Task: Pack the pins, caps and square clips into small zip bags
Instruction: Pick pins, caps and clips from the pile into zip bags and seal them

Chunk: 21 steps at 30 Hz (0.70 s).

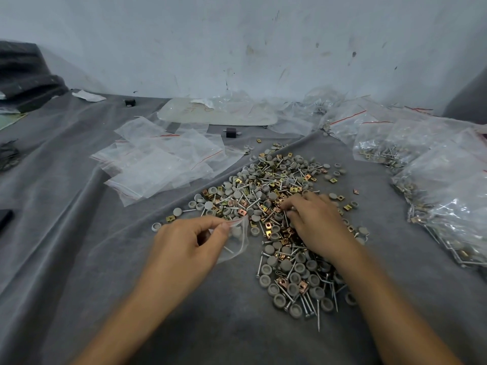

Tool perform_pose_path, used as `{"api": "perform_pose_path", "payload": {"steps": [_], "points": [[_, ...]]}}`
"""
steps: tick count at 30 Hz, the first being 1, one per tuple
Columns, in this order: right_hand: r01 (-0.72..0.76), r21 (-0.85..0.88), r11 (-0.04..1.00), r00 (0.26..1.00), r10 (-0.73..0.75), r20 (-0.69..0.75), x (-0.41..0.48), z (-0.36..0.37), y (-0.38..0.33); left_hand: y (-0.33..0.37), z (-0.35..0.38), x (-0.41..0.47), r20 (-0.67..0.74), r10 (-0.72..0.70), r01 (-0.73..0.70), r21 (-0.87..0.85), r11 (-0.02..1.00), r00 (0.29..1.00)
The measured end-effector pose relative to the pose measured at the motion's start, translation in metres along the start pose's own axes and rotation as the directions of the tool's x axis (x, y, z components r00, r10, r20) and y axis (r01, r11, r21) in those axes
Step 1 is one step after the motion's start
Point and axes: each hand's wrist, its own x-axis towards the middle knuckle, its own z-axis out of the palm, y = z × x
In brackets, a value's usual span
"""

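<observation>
My left hand (184, 242) and right hand (317, 223), one heap (276, 180).
Left pinches one clear zip bag (238, 242); right curls among grey caps (269, 249), steel pins (318, 313), brass clips (268, 234), grip unclear.

Mixed heap (276, 206) of grey caps, silver pins, brass square clips, small clear zip bag (237, 239) at its left edge
</observation>
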Motion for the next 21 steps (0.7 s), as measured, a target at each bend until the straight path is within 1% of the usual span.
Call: {"api": "perform_pose_path", "payload": {"steps": [5,10,12,14,16,18,19,21], "points": [[-0.003,0.018,1.0,0.999,0.004,-0.047,-0.007,-0.009,0.004,-0.001,-0.001,0.002,-0.015,-0.002,0.002,0.004,1.0,1.0],[-0.059,0.041,0.997,0.996,0.061,-0.058,-0.015,-0.017,0.007,-0.001,-0.002,0.001,-0.01,0.013,-0.012,0.014,1.0,1.0],[-0.063,0.082,0.995,0.995,0.069,-0.072,-0.018,-0.021,0.008,-0.002,-0.002,0.0,-0.009,0.01,-0.01,0.008,1.0,1.0],[-0.055,0.179,0.982,0.99,0.077,-0.118,-0.022,-0.024,0.01,-0.001,0.0,0.0,-0.008,0.007,-0.007,0.011,1.0,1.0],[-0.028,0.257,0.966,0.976,0.082,-0.201,-0.026,-0.028,0.009,-0.001,0.0,0.001,-0.004,0.003,-0.003,0.012,1.0,1.0],[-0.012,0.365,0.931,0.959,0.114,-0.26,-0.031,-0.032,0.005,-0.001,0.001,0.0,-0.001,0.002,-0.002,0.017,1.0,1.0],[-0.01,0.452,0.892,0.957,0.139,-0.253,-0.033,-0.033,0.001,-0.001,0.001,0.0,0.001,0.001,-0.001,0.02,1.0,1.0],[-0.006,0.644,0.765,0.975,0.148,-0.167,-0.041,-0.036,-0.012,-0.001,0.002,0.0,0.005,-0.002,0.002,0.021,1.0,1.0]]}}
